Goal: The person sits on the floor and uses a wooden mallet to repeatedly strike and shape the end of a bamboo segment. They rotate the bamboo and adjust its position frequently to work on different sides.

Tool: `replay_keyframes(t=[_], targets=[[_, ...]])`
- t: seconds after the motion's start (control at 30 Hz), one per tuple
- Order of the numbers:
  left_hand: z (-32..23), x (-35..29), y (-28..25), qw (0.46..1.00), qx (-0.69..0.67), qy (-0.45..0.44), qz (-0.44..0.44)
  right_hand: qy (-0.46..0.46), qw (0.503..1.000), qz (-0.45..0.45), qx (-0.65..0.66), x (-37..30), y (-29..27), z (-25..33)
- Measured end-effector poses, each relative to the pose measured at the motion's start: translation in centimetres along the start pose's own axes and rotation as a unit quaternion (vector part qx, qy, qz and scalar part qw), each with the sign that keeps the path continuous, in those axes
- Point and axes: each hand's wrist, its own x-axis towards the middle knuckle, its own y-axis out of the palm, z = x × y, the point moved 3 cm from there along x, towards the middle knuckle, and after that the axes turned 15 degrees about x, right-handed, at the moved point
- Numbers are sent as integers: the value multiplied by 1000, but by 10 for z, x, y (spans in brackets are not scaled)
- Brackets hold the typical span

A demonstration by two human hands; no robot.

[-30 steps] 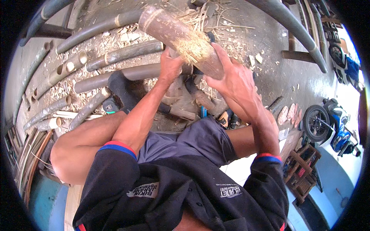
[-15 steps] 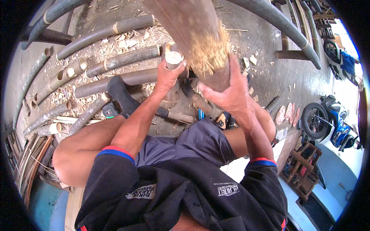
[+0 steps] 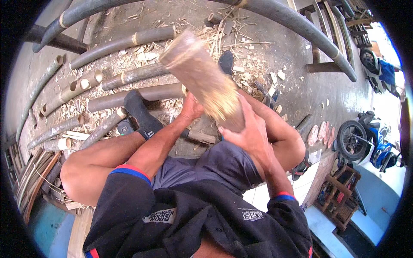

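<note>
My right hand (image 3: 250,131) is wrapped round the narrow lower end of a thick wooden mallet (image 3: 191,69). The mallet is tilted, its blurred head up and to the left, with a frayed yellow band of fibres just above my fingers. My left hand (image 3: 192,106) is closed beside the far end of a brown bamboo pole (image 3: 137,97) on the floor. The mallet covers its fingertips and what they grip; half a second ago a round, pale-topped wooden handle showed there. A tool with a wooden handle (image 3: 201,137) lies between my legs.
Several bamboo poles lie at the left, one a tube with cut openings (image 3: 71,92). Wood chips (image 3: 146,56) cover the floor. A bamboo frame (image 3: 284,19) arches across the far side. Split strips (image 3: 36,172) are piled at left. Sandals (image 3: 318,132) and a motorbike (image 3: 365,139) are at right.
The mallet has moved down and left, its whole head now showing. My right hand has lowered. The mallet now hides the pale handle end in my left hand. My right foot shows beyond it.
</note>
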Motion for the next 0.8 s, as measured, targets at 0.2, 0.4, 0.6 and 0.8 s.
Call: replay_keyframes(t=[0.2,0.4,0.6,0.8], targets=[[-27,12,4,998,-2,33,52,100,995,-6,-21,-12,1,-33],[-31,56,-21,987,46,-124,-87,91,989,-85,84,-10,-12,-21],[-45,65,-25,991,30,-129,-32,129,986,-78,65,-12,-15,-19],[-36,63,-25,991,24,-126,-28,125,988,-68,64,0,-12,-14]])
